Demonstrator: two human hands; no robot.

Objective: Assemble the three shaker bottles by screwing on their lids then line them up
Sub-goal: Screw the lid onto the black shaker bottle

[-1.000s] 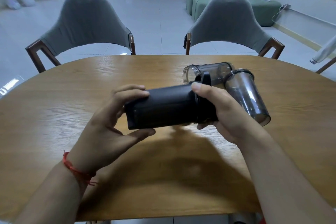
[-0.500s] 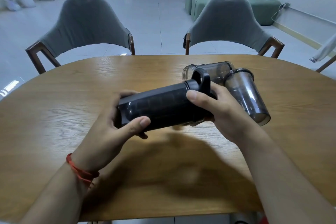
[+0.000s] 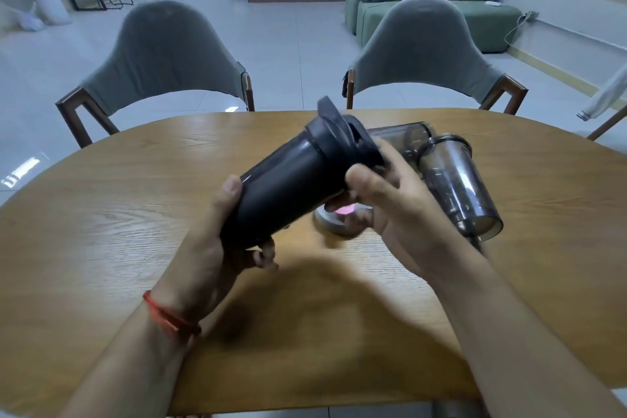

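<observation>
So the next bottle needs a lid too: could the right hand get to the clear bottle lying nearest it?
Probably yes. The right hand rests loosely at the lid of the dark bottle, and the clear bottle lies just beyond it on the table, nothing between.

Dim, cool indoor light is falling from above, casting a broad soft shadow on the table (image 3: pixel 101 214) beneath the hands. Glare is streaking the floor left of the table. Motion blur is smearing the right hand (image 3: pixel 390 210). Wide-angle distortion is bowing the table's edges.
</observation>
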